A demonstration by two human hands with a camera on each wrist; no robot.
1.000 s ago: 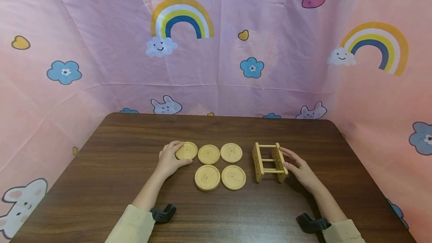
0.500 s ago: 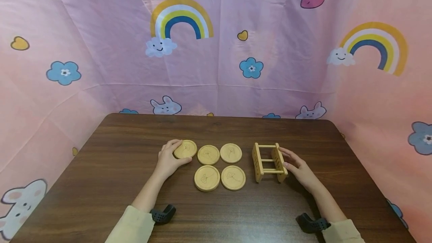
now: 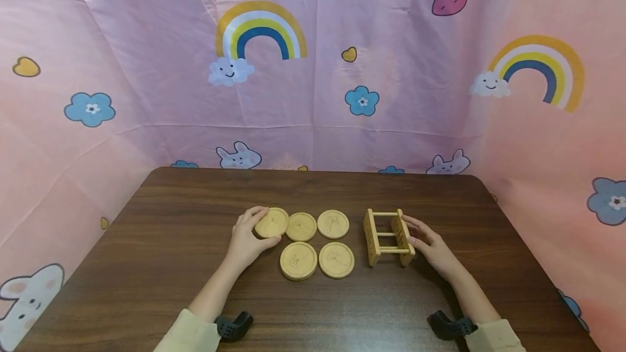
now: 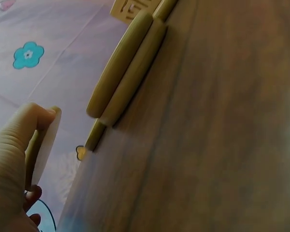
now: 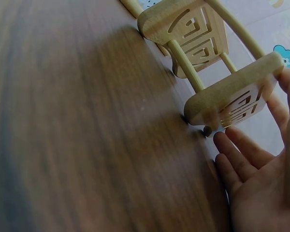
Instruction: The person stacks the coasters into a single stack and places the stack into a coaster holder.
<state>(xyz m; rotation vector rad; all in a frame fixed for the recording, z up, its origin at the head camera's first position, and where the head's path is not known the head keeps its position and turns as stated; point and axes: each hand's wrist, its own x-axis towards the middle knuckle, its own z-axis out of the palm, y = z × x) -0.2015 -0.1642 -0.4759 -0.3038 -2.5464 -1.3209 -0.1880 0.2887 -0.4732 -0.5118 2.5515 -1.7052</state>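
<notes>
My left hand (image 3: 248, 239) pinches a round wooden coaster (image 3: 271, 222) by its edge, thumb on the near side and fingers on the far side. In the left wrist view that coaster (image 4: 48, 145) is raised off the table. Just right of it lie several matching coasters with engraved leaves, among them a back-row coaster (image 3: 333, 224) and a front-row coaster (image 3: 336, 260). The front-left coaster (image 3: 298, 261) sits on another one. My right hand (image 3: 434, 246) touches the right side panel of a small wooden rack (image 3: 385, 250), its fingers extended. No coaster stands in the rack.
All this stands on a dark brown wooden table (image 3: 313, 308). Behind and to both sides hangs a printed cloth (image 3: 313, 102) with rainbows and flowers. Each wrist wears a black device, such as the left one (image 3: 235, 326).
The left hand has lifted its coaster off the table; it first shifted slightly left, then back toward the coaster beside it. The right hand and rack stay in place while the head view tilts slightly.
</notes>
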